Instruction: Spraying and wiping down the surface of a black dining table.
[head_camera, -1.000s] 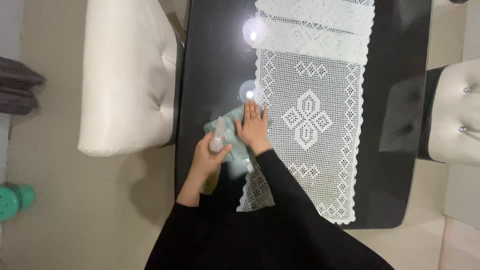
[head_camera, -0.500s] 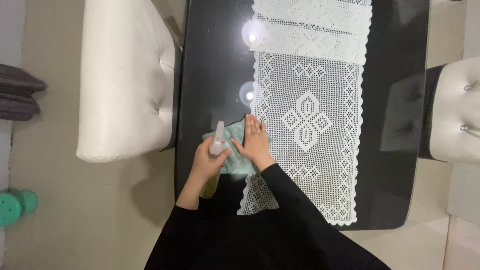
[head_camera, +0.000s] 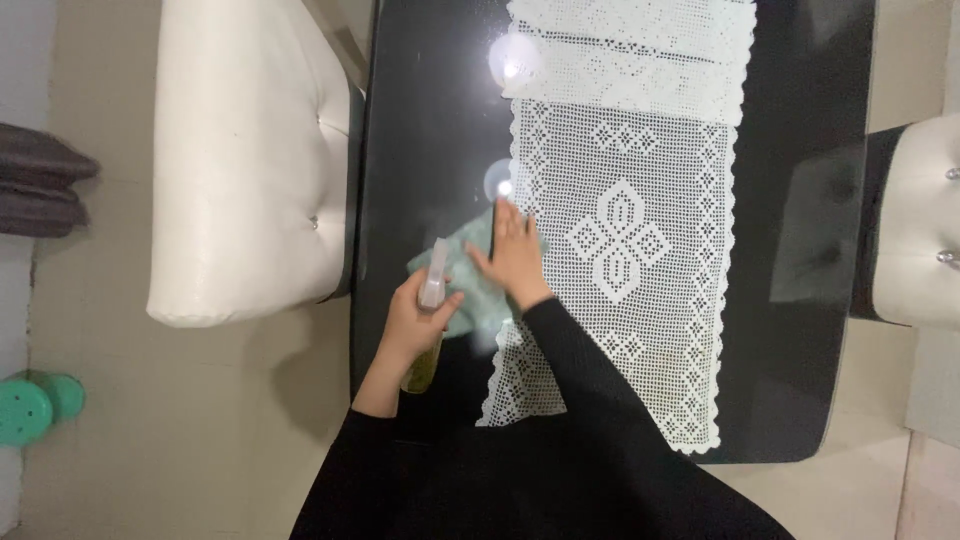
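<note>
Black glass table (head_camera: 430, 120): right fingers (head_camera: 510, 225) flat on green cloth (head_camera: 470, 260), left fingers (head_camera: 425, 305) around spray bottle (head_camera: 430, 330).

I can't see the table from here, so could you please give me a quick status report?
Left hand holds spray bottle. Right hand flat on green cloth, on black glass table. White lace runner touches cloth's right edge.

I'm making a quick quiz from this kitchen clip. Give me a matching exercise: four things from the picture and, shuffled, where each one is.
Things:
1. spray bottle
2. pale green cloth
3. white lace runner
4. cream chair

Places:
A. lying down the middle of the black table
B. held in the left hand
C. beside the table's left edge
D. flat under the right hand

Pairs: 1-B, 2-D, 3-A, 4-C
</note>
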